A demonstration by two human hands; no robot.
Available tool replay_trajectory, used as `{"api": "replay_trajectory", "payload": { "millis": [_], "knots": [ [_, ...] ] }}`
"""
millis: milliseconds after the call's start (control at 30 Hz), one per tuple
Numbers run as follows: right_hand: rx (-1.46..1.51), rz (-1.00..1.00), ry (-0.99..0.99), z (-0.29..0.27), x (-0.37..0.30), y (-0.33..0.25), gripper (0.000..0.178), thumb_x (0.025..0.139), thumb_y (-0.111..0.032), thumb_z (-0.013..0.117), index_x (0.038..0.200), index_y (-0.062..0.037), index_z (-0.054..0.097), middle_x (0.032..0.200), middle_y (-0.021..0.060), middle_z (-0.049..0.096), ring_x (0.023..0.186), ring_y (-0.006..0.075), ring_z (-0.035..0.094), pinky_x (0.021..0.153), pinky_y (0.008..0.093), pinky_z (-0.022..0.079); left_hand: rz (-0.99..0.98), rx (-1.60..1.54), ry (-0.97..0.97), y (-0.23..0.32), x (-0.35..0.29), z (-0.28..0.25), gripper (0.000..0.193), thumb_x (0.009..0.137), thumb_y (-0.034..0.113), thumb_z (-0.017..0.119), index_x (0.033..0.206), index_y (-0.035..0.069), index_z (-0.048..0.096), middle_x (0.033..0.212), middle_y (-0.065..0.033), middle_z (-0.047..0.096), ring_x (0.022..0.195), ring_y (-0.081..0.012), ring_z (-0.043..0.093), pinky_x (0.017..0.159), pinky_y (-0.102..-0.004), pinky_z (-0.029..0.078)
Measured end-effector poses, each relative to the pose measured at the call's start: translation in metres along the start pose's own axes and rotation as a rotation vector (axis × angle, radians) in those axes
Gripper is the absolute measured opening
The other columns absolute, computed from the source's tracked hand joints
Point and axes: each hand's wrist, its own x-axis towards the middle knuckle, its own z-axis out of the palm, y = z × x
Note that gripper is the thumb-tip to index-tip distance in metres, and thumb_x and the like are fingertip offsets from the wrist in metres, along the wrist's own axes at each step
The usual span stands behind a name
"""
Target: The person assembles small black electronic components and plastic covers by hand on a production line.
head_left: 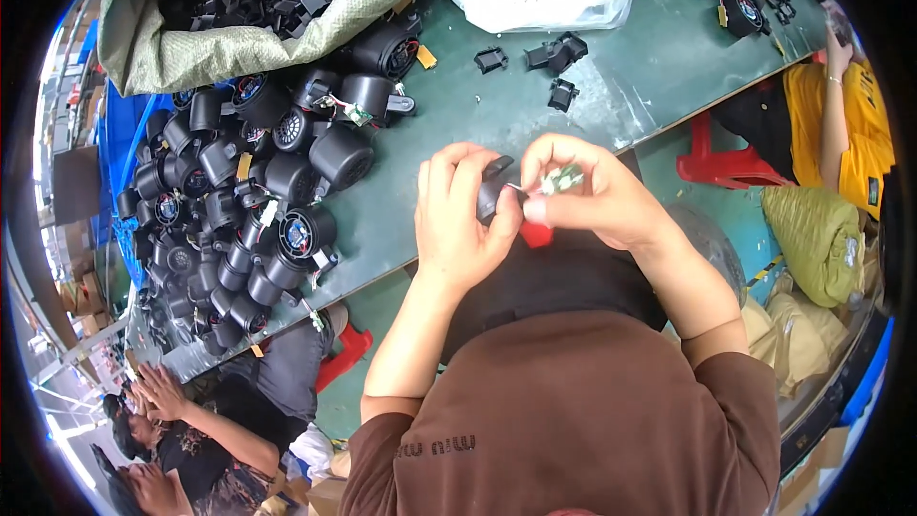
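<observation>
My left hand (449,220) curls around a black plastic housing (490,199), and just beside it my right hand (602,199) pinches a white-and-green wire connector (564,178); this piece looks unfinished, with heaped cylindrical units (341,156) leftward and loose clips (491,59) ahead untouched.

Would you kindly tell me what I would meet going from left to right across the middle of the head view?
Pile of round black plastic housings → the person's left hand → the person's right hand → bright red plastic stool → olive-green quilted fabric bundle.
</observation>
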Motion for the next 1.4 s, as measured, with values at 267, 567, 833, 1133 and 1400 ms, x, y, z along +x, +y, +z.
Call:
{"api": "replay_trajectory", "payload": {
  "millis": [267, 567, 833, 1133, 1400],
  "knots": [
    [-0.064, 0.003, 0.152, -0.009, -0.001, -0.002, 0.012, 0.092, -0.006, 0.068, 0.098, -0.0023, 0.059, 0.087, 0.0036, 0.065, 0.074, 0.0089, 0.063, 0.067, 0.0222, 0.052, 0.045, 0.078, -0.052, 0.0, 0.002, -0.001, 0.035, 0.074, 0.015, 0.072, 0.105, 0.005, 0.061, 0.109, -0.0132, 0.057, 0.094, -0.0328, 0.055, 0.081, -0.0414, 0.047],
    [0.021, 0.037, 0.139, -0.011, -0.002, -0.001, 0.009, 0.092, -0.004, 0.065, 0.097, -0.0016, 0.058, 0.091, 0.0059, 0.066, 0.08, 0.0107, 0.064, 0.074, 0.0253, 0.055, 0.048, 0.032, -0.047, 0.0, -0.001, -0.004, 0.033, 0.076, 0.014, 0.07, 0.105, 0.004, 0.06, 0.11, -0.0138, 0.059, 0.096, -0.0332, 0.056, 0.082, -0.0417, 0.048],
    [-0.302, -0.135, 0.148, 0.006, -0.003, 0.01, 0.007, 0.092, -0.001, 0.064, 0.097, -0.0007, 0.059, 0.099, 0.0061, 0.065, 0.085, 0.0087, 0.063, 0.075, 0.0251, 0.053, -0.138, -0.134, 0.096, -0.002, -0.004, 0.006, 0.021, 0.08, 0.008, 0.063, 0.099, 0.0, 0.063, 0.1, -0.0156, 0.063, 0.092, -0.0334, 0.061, 0.083, -0.0393, 0.05],
    [-0.313, -0.147, 0.367, 0.017, 0.005, 0.029, 0.009, 0.094, -0.007, 0.064, 0.101, -0.0011, 0.066, 0.093, -0.0003, 0.066, 0.078, 0.003, 0.058, 0.066, 0.0199, 0.048, -0.243, -0.313, 0.109, 0.0, -0.005, 0.006, 0.018, 0.085, 0.005, 0.059, 0.1, -0.002, 0.062, 0.1, -0.0182, 0.063, 0.094, -0.0328, 0.062, 0.086, -0.0376, 0.05],
    [-0.329, -0.075, 0.354, 0.014, 0.001, 0.024, 0.008, 0.094, -0.007, 0.062, 0.098, -0.0012, 0.065, 0.088, -0.0017, 0.063, 0.074, 0.0017, 0.054, 0.063, 0.0195, 0.046, -0.089, -0.207, 0.095, 0.003, -0.004, 0.011, 0.017, 0.085, 0.008, 0.064, 0.099, -0.001, 0.062, 0.098, -0.0165, 0.064, 0.092, -0.0328, 0.061, 0.084, -0.0392, 0.048]
  ]
}}
